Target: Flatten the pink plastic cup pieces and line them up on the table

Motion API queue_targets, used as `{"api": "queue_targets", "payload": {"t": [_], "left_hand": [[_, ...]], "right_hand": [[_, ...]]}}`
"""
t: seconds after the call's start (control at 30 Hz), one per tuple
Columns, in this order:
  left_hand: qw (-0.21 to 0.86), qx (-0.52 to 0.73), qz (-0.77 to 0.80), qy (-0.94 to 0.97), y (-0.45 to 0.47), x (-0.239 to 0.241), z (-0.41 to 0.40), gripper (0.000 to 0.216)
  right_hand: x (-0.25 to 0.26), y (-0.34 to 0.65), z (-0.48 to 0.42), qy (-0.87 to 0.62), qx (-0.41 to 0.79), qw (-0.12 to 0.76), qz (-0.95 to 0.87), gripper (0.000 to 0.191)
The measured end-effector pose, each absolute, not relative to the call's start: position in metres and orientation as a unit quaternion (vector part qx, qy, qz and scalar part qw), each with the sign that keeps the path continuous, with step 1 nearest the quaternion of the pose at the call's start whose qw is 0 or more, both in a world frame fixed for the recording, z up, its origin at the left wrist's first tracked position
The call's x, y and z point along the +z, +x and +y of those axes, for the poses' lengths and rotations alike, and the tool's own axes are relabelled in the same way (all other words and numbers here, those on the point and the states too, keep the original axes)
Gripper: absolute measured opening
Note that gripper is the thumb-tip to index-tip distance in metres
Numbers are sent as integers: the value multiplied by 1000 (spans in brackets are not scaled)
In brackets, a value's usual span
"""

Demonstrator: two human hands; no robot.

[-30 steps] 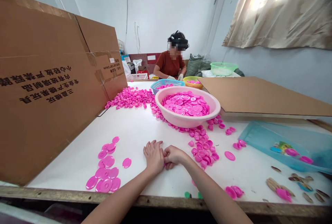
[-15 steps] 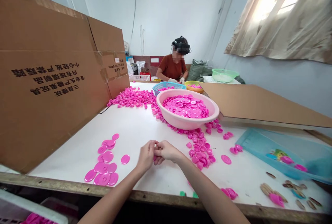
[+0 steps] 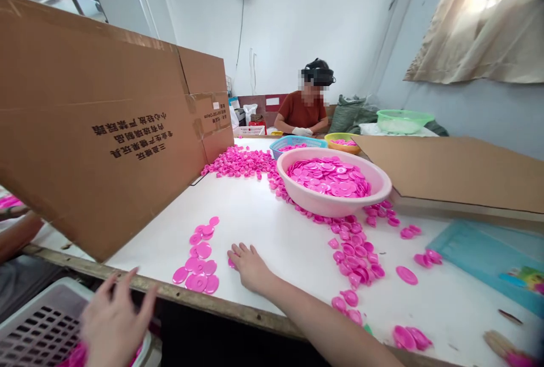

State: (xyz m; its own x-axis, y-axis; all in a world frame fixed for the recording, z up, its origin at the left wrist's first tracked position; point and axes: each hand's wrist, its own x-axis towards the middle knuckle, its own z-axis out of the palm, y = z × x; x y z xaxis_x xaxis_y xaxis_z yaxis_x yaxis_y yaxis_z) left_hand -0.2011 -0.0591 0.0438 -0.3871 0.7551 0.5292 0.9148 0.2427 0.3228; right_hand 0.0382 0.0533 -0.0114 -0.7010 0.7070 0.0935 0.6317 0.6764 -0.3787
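My right hand (image 3: pixel 249 265) lies palm down on the white table, fingers spread over a pink plastic disc (image 3: pixel 232 264) that is mostly hidden under them. Just left of it is a loose patch of flat pink discs (image 3: pixel 196 266). Low on the left, my left hand (image 3: pixel 117 319) is open with fingers apart, slightly blurred, above a white plastic basket (image 3: pixel 40 313) with pink pieces (image 3: pixel 76 354) in it. A trail of small pink cup-shaped pieces (image 3: pixel 357 256) lies to the right of my right hand.
A pale pink basin (image 3: pixel 331 206) full of pink discs stands mid-table. A large cardboard box (image 3: pixel 114 118) blocks the left; a cardboard flap (image 3: pixel 459 174) and blue tray (image 3: pixel 476 259) lie right. Across the table sits a person (image 3: pixel 304 109); another person's arm (image 3: pixel 19 237) shows far left.
My hands were together above the table and have come apart. The left has gone down-left over the basket; the right lies on the lone disc. The view has turned left.
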Motion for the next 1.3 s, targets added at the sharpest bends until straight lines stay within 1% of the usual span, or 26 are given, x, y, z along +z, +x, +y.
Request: {"api": "queue_targets", "payload": {"t": [0.03,0.07,0.13,0.2,0.23,0.27,0.33,0.43,0.47,0.53,0.63,0.77,0.87,0.93,0.97,1.07,1.13,1.23,1.3], "left_hand": [[85,-316,-749,-576,-178,43,-43,44],[8,-336,-702,-628,-152,42,-25,40],[-180,-370,-596,-689,-90,36,13,33],[-330,-382,-509,-698,-23,24,44,34],[-371,-366,-472,-711,9,17,56,36],[-384,-345,-432,-739,38,9,64,39],[-368,-284,-344,-816,84,-4,74,51],[-302,-193,-212,-909,119,-13,80,64],[-281,-171,-180,-927,124,-15,82,64],[-243,-150,-152,-946,126,-18,86,58],[-199,-151,-203,-947,121,-25,89,47],[-161,-170,-308,-922,99,-23,85,45],[-132,-198,-339,-910,63,-12,77,41],[-141,-237,-366,-889,32,-8,74,38],[-163,-256,-380,-874,18,-7,73,37],[-272,-298,-428,-809,-13,-9,74,33],[-325,-309,-458,-768,-19,-9,76,30],[-333,-312,-469,-756,-16,-8,77,23],[-345,-311,-458,-758,-12,-7,76,20]], "right_hand": [[-10,45,48,-373,163,117,-906,38],[-7,52,42,-374,174,115,-904,32],[-5,73,28,-381,212,114,-893,22],[-7,98,15,-418,255,133,-862,21],[-9,111,8,-446,280,146,-838,23],[-12,124,2,-475,306,159,-810,26],[-18,146,-7,-520,353,192,-753,28],[-22,164,-15,-546,390,247,-699,22],[-23,166,-15,-547,398,257,-690,23],[-22,167,-12,-545,410,258,-684,25],[-21,166,-6,-542,409,240,-694,24],[-23,167,-4,-525,453,215,-688,19],[-24,167,-8,-506,476,259,-671,22],[-22,165,-6,-501,486,301,-650,20],[-19,164,-3,-499,492,316,-640,18],[-6,159,22,-490,495,373,-613,18],[3,156,46,-491,481,436,-581,24],[7,152,79,-505,456,523,-513,36],[2,151,90,-524,433,554,-481,37]]}}
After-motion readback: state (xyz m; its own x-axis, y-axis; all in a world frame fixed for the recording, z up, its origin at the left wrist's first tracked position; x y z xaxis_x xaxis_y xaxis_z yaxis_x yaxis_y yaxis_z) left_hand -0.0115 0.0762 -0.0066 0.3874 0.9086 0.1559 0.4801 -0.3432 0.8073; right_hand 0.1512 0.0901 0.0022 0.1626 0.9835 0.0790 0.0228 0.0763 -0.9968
